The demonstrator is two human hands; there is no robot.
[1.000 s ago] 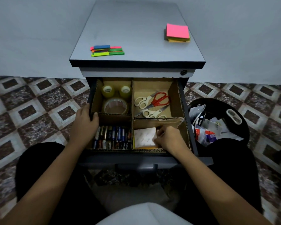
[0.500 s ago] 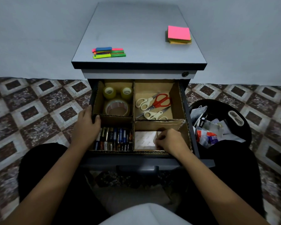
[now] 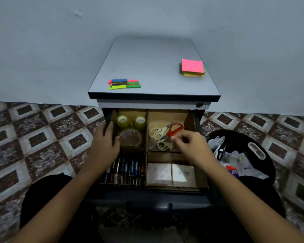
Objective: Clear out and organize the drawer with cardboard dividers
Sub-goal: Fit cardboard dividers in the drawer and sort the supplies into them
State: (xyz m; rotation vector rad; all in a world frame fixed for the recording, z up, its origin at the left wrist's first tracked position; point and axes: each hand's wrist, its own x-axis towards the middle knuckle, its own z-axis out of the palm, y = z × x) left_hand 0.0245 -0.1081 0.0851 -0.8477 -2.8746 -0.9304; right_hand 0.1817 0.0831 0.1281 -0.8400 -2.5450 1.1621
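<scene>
The open drawer (image 3: 204,179) is split into four by cardboard dividers (image 3: 146,132). Tape rolls (image 3: 131,137) fill the back left section. Scissors (image 3: 175,128) with red and white handles lie in the back right one. Batteries (image 3: 128,171) are in the front left, and two white pads (image 3: 170,173) lie side by side in the front right. My left hand (image 3: 104,148) grips the drawer's left wall, thumb inside. My right hand (image 3: 193,146) hovers over the scissors section with loosely curled fingers, holding nothing.
On the grey cabinet top (image 3: 153,64) lie a pink sticky-note stack (image 3: 192,66) and coloured page flags (image 3: 124,83). A black bin (image 3: 268,155) holding paper scraps and wrappers stands on the tiled floor to the right of the drawer.
My right hand has left the front right section and risen towards the scissors section, uncovering two white pads. My left hand slid further back along the drawer's left wall. The view tilted upward.
</scene>
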